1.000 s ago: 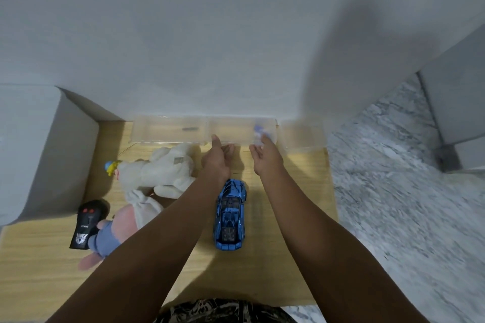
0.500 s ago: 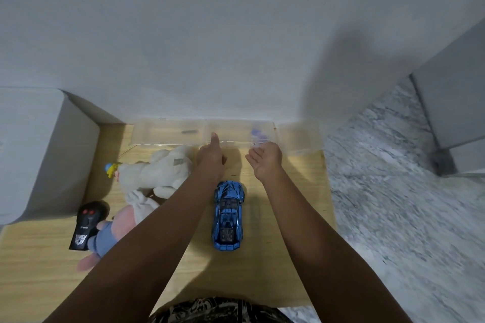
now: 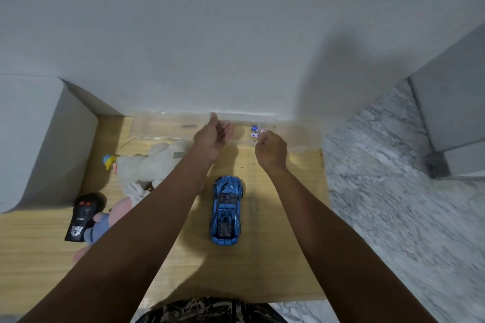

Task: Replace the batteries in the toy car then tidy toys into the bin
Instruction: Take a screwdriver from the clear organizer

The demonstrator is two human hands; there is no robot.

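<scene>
Whereas half a second earlier the right hand (image 3: 270, 151) was turned palm-up with nothing visible in it, in the head view it is now shown knuckles-up, its fingertips (image 3: 261, 136) drawn together at the near edge of the clear tray (image 3: 168, 127). Two small blue-and-white batteries (image 3: 256, 131) are seen just beyond those fingertips, inside the tray's right part; whether they are pinched or merely touched cannot be told. The left hand (image 3: 211, 139) has been raised slightly toward the tray and is held open, palm turned inward, thumb pointing at the wall (image 3: 236, 34), gripping nothing.

The blue toy car (image 3: 226, 211) is found unchanged on the wooden tabletop (image 3: 283, 257), lying lengthwise between the two forearms, nose toward the tray, well apart from both hands and nearer the body than either. A white plush toy (image 3: 147, 165) is placed to the left of the left forearm, with a pink-and-blue soft toy (image 3: 110, 217) below it, partly hidden by that arm. A black remote control (image 3: 81, 217) lies at the far left, touching the pink-and-blue toy. A marble-patterned floor (image 3: 393, 217) is visible to the right of the table.
</scene>
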